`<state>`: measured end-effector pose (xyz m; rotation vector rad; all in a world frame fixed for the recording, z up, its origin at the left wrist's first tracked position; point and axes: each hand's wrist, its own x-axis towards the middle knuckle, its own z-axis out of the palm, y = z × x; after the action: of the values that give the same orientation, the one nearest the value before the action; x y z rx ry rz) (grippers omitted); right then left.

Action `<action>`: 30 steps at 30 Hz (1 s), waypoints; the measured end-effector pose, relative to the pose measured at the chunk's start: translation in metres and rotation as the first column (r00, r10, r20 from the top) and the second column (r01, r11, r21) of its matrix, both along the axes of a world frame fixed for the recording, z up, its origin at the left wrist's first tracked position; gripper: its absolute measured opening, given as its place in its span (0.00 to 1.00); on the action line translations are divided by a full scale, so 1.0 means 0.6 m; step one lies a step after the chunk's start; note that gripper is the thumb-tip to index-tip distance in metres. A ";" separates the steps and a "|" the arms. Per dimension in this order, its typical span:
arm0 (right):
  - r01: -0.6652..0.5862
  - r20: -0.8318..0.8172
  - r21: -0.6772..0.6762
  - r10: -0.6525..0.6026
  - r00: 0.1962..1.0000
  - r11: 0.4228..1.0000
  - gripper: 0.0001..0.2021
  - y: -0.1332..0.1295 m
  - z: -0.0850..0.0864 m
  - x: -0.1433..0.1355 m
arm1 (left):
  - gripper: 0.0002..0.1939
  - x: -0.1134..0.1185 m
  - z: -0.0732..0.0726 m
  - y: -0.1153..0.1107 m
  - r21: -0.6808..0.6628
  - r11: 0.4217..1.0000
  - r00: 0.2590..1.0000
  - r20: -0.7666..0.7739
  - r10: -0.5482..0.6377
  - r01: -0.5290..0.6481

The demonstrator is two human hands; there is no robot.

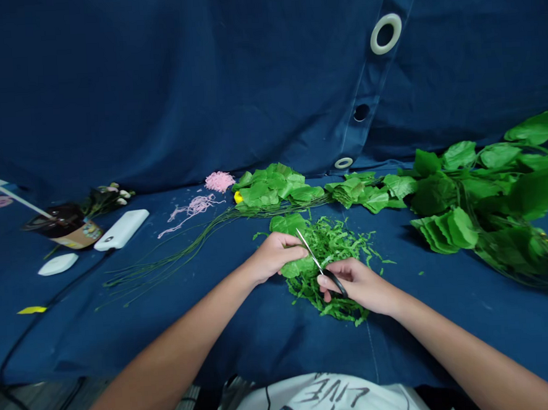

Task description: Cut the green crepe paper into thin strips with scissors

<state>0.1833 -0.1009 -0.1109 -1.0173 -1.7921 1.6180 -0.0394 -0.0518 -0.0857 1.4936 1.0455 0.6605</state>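
Note:
Pinched between the fingers of my left hand (281,254) is a green leaf (296,267), with its lobes showing above and below the fingers. My right hand (346,282) holds scissors (310,251) by their black handles, the blades pointing up and to the left beside the leaf. The blades look nearly closed, close to my left fingertips. Under both hands lies a loose pile of green shredded strips (345,241) on the blue cloth. Just behind the pile, stacked green leaves (273,185) rest with a bundle of long thin stems (193,244) reaching left.
At the right lies a large heap of leafy stems (500,185). Pink yarn (219,182) is at the back. Leftward are a white power bank (122,230) with a black cable (30,325), a dark jar (71,226), a white oval piece (58,264) and a yellow scrap (32,310).

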 end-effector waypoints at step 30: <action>-0.044 -0.056 -0.029 0.043 0.998 0.999 0.23 -0.001 0.013 0.000 | 0.12 0.004 0.007 -0.004 0.119 0.993 0.998 0.055 0.015 -0.022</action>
<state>0.1831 -0.1015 -0.1033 -0.9438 -1.7697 1.6877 -0.0367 -0.0540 -0.0813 1.5616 0.9940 0.7842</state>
